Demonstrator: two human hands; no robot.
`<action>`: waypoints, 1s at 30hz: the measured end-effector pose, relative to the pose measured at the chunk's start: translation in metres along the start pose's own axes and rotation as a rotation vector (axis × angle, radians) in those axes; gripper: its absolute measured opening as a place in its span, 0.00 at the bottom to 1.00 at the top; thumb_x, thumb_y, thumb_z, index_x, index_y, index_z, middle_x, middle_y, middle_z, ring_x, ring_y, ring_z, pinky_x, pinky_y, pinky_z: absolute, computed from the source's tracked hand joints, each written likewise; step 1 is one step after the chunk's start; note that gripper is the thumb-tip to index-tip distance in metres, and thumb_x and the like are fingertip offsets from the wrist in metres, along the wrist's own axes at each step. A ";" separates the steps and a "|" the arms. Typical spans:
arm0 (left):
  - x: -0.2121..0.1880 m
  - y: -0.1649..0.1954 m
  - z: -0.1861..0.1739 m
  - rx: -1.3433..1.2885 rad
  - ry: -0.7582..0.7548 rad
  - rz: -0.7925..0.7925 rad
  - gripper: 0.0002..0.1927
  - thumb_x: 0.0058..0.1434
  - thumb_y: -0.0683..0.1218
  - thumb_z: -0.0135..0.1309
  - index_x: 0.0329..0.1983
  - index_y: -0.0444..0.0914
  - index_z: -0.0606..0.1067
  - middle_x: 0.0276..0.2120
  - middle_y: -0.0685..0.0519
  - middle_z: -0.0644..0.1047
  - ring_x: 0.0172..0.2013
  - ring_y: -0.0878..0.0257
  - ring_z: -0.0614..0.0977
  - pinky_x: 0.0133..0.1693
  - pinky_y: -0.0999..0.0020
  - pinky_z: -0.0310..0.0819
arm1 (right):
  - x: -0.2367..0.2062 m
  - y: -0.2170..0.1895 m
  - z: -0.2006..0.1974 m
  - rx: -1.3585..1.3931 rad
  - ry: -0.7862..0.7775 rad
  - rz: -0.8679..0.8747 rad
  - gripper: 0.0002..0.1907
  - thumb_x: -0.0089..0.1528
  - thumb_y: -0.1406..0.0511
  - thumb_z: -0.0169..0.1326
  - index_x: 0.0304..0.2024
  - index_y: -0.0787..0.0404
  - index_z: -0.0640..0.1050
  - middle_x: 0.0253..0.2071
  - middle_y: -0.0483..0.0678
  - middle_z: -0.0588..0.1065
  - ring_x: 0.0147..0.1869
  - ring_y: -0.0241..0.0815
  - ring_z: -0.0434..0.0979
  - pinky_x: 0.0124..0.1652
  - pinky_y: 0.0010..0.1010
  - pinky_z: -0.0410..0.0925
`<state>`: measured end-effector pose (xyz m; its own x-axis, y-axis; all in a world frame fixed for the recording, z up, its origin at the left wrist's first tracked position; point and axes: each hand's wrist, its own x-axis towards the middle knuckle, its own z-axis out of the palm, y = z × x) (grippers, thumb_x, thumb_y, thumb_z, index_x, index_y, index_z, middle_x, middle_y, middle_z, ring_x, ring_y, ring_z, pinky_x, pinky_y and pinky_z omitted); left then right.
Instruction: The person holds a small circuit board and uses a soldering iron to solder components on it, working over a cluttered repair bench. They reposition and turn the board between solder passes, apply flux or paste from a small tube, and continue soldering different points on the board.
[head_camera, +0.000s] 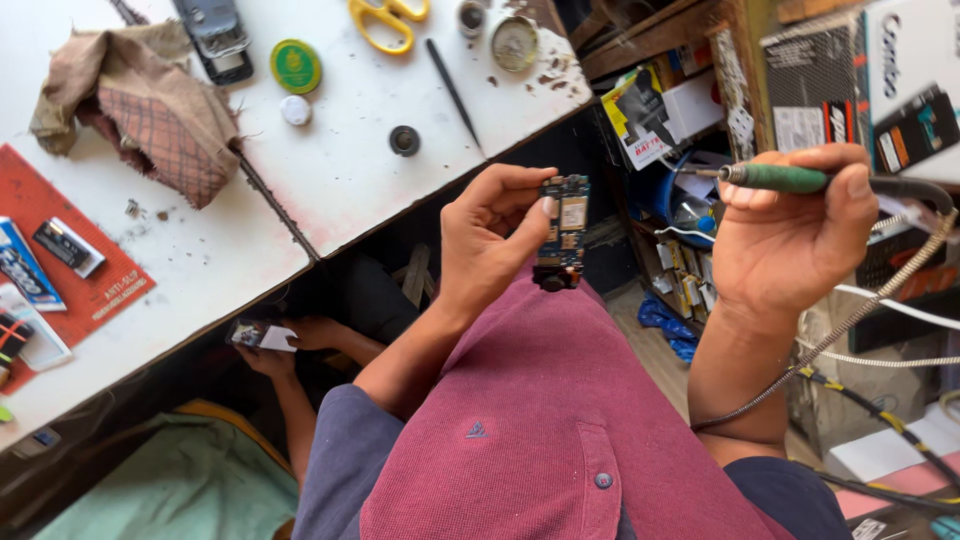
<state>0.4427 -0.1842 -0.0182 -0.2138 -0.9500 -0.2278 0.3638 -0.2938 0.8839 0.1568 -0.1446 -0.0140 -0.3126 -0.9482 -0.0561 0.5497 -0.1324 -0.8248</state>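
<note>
Hands of the person are both raised in front of the chest, over a dark red knitted shirt (540, 400). The left hand (490, 240) is closed around a small blue circuit board (565, 225), which it pinches upright between the thumb and the other fingers; a dark round part hangs at the lower end of the board. The right hand (790, 235) is closed in a fist around a soldering iron with a green handle (785, 178), with the thumb lying on top; the metal tip points to the left, toward the board, but stays apart from it. A grey braided cable (850, 320) runs from the handle down under the right forearm. Behind the hands stands a white worn table (340, 160). On it lie a crumpled brown checked cloth (150, 110), yellow-handled scissors (385, 20), a round green tin lid (296, 66), a thin black pen-like rod (453, 90), a small black ring (404, 140) and a red mat (70, 260) at the left edge. Below the table edge, another hand (265, 340) holds a small white and dark thing; what it is, I cannot tell. Shelves with boxes (680, 110) stand to the right of the table.
</note>
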 end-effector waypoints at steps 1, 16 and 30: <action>-0.001 0.000 0.011 0.024 -0.031 0.012 0.13 0.70 0.34 0.56 0.57 0.28 0.75 0.46 0.49 0.83 0.46 0.69 0.83 0.48 0.74 0.80 | -0.010 -0.008 -0.003 -0.041 0.015 -0.054 0.18 0.79 0.58 0.50 0.46 0.68 0.72 0.37 0.59 0.75 0.35 0.48 0.72 0.38 0.35 0.66; -0.050 -0.033 0.187 0.107 -0.549 0.064 0.13 0.72 0.30 0.56 0.58 0.25 0.72 0.51 0.47 0.80 0.50 0.70 0.82 0.55 0.76 0.79 | -0.188 -0.074 -0.058 -1.072 0.240 -1.133 0.15 0.66 0.63 0.56 0.44 0.72 0.75 0.35 0.62 0.75 0.36 0.57 0.78 0.35 0.46 0.78; -0.086 -0.058 0.265 0.329 -0.827 0.019 0.12 0.71 0.31 0.58 0.56 0.25 0.72 0.49 0.46 0.82 0.47 0.73 0.82 0.52 0.80 0.78 | -0.246 -0.079 -0.105 -1.227 0.351 -1.101 0.09 0.66 0.69 0.50 0.45 0.71 0.70 0.29 0.54 0.71 0.47 0.46 0.72 0.40 0.49 0.79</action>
<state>0.1993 -0.0569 0.0585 -0.8427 -0.5366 0.0433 0.1224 -0.1127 0.9861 0.1093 0.1294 0.0059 -0.3484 -0.4367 0.8294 -0.8641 -0.1933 -0.4647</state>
